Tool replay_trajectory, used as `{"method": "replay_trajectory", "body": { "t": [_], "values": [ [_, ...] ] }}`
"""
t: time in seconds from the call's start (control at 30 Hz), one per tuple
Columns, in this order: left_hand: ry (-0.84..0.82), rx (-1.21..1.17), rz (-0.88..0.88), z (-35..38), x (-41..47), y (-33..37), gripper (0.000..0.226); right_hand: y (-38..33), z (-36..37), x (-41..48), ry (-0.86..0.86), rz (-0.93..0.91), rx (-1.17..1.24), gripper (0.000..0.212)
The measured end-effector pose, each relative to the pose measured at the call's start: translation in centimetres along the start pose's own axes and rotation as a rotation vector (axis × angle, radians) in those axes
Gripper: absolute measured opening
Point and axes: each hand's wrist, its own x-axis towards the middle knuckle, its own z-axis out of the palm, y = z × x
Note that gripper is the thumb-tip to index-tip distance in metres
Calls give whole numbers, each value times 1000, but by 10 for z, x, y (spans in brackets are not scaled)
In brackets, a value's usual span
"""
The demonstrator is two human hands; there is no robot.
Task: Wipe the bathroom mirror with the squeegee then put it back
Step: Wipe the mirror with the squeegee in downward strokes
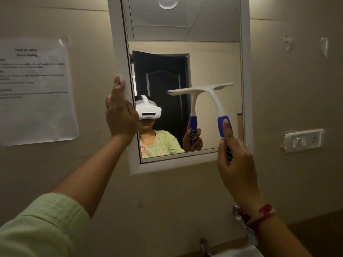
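A white-framed mirror (246, 52) hangs on the beige wall, tilted a little. My left hand (120, 115) grips its left frame edge, fingers wrapped round it. My right hand (235, 164) holds the squeegee (213, 101) by its blue handle, thumb laid up along the grip. The squeegee's white blade lies roughly level against the glass at mid-height on the right half, and its reflection shows just left of it. The glass reflects a person in a green top, a dark door and the ceiling.
A printed paper sheet (35, 91) is taped to the wall at the left. A white switch and socket plate (303, 140) sits on the wall at the right. Below, a metal tap (205, 246) and a sink edge (239, 253) show at the bottom.
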Motion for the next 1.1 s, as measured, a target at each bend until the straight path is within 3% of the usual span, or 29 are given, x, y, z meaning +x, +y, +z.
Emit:
{"method": "replay_trajectory", "body": {
  "t": [1.1],
  "values": [
    [23, -6, -6, 4, -2, -4, 47, -6, 4, -123, -59, 381, 370, 49]
  ]
}}
